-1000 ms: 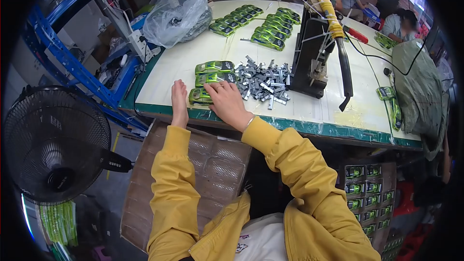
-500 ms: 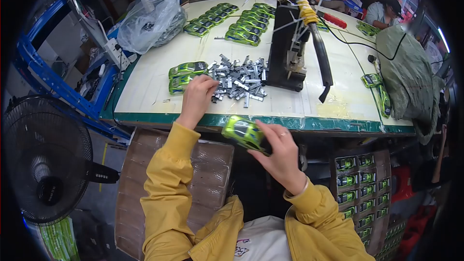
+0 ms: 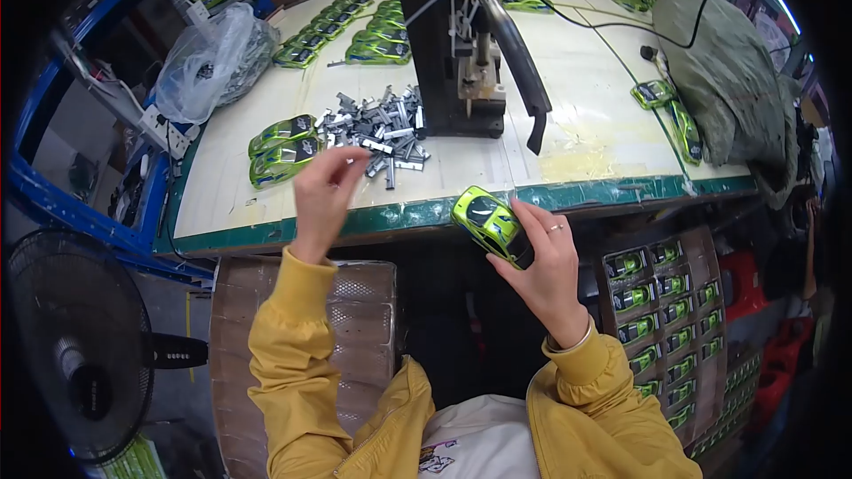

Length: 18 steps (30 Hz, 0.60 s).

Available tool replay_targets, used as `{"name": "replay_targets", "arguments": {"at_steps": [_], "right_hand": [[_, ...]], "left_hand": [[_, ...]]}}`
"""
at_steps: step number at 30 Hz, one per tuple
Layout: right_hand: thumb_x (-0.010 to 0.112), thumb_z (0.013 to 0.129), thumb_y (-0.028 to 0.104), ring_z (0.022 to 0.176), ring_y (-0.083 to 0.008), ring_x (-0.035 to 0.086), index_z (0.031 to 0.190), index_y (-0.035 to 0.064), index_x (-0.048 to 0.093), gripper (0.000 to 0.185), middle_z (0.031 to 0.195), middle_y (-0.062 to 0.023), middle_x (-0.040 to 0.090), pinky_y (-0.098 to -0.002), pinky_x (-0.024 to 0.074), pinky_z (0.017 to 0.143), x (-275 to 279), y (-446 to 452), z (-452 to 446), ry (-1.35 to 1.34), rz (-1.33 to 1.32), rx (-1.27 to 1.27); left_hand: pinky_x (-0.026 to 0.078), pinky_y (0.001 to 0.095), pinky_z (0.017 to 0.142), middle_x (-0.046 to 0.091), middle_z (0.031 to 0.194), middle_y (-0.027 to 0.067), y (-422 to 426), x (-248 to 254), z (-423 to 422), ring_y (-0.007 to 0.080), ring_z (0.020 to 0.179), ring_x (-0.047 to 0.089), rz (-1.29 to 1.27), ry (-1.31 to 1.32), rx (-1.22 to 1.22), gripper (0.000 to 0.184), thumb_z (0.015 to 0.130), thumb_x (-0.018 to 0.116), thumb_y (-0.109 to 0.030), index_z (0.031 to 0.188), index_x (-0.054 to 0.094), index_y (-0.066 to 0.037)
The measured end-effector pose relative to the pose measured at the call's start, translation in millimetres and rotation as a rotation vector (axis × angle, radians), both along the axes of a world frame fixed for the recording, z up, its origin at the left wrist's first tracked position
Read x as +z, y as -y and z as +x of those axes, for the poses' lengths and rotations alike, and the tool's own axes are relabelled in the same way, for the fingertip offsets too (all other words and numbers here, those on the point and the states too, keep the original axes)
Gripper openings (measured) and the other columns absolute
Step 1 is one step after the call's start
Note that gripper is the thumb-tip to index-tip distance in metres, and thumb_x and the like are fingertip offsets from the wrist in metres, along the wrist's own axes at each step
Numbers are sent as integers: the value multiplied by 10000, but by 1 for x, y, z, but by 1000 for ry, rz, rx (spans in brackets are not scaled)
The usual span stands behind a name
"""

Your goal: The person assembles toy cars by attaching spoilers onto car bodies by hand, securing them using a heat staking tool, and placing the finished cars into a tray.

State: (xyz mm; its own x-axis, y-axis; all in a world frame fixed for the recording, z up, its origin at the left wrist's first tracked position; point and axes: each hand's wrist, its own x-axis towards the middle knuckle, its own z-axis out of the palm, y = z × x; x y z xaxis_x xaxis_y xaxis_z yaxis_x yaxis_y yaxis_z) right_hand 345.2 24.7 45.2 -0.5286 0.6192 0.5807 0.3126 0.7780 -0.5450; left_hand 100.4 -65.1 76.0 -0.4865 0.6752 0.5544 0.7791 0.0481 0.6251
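Observation:
My right hand (image 3: 548,270) grips a green toy car body (image 3: 486,220) by its rear end, just in front of the table's front edge. The car shell has a dark windscreen and blue-black markings. My left hand (image 3: 324,200) is raised at the near side of a pile of small silver metal clips (image 3: 377,129). Its thumb and index finger are pinched together; whatever may be between them is too small or blurred to make out. Beside the pile, to the left, two more green car bodies (image 3: 284,160) lie on the table.
A black hand press (image 3: 453,62) with a long lever (image 3: 519,62) stands behind the pile. Rows of green car bodies (image 3: 377,40) lie farther back. Partitioned trays (image 3: 679,328) of cars are at lower right, a brown tray (image 3: 359,328) at lower left, and a fan (image 3: 84,346) far left.
The view has shifted, so the table things sit farther left. My left hand has drawn back from the pile's left edge toward me. The car in my right hand has turned and tilted.

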Motion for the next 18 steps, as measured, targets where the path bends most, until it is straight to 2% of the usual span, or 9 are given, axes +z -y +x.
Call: {"name": "replay_targets", "arguments": {"at_steps": [2,3,6,7,9,13,15,18], "right_hand": [[733,526,77,838,-244,494,1085,56,517,601,993,-61,548,-318,441,714,-2,-1,1,64,15,31],[732,527,76,839,-240,494,1078,59,521,591,1006,-53,552,-317,446,711,-1,-1,2,75,2,34],[732,526,77,838,-241,494,1073,59,523,586,997,-50,554,-318,449,703,0,-2,3,83,7,37],[732,526,77,838,-241,494,1073,59,523,586,997,-50,554,-318,449,703,0,-3,3,83,3,34],[730,521,75,835,-240,493,1065,59,527,580,991,-47,555,-317,450,695,-1,-3,3,72,13,39],[727,516,71,831,-236,493,1055,59,532,573,987,-42,555,-316,451,689,-1,-3,3,63,-6,34],[726,513,68,824,-232,493,1051,64,535,571,976,-35,553,-312,454,678,-2,-3,2,46,6,36],[723,512,72,819,-229,492,1051,69,535,571,966,-31,550,-309,456,665,-3,-3,2,37,4,33]], "left_hand": [[427,230,569,602,684,36,-4,-9,25,85,578,539,4,134,-195,96,746,579,-22,837,608,-27],[441,214,625,619,716,54,-9,-13,36,97,658,577,12,322,-340,90,747,563,-21,827,603,-9],[437,204,684,628,765,63,-18,-24,51,110,738,595,4,561,-453,108,769,560,-35,856,580,25],[437,204,684,628,765,63,-20,-24,51,110,738,595,-1,562,-455,108,769,560,-35,856,580,25],[443,238,730,615,807,105,-25,-20,50,137,807,590,-117,732,-406,139,778,554,-27,902,549,35],[447,234,743,618,806,114,-28,-13,53,133,801,590,-112,860,-443,172,774,573,-45,927,546,29],[456,225,725,617,837,122,-28,-10,49,132,790,590,-193,976,-445,165,774,576,-52,917,552,28],[470,219,674,608,829,104,-29,-13,42,126,742,586,-288,1013,-482,169,776,581,-64,917,555,26]]}}
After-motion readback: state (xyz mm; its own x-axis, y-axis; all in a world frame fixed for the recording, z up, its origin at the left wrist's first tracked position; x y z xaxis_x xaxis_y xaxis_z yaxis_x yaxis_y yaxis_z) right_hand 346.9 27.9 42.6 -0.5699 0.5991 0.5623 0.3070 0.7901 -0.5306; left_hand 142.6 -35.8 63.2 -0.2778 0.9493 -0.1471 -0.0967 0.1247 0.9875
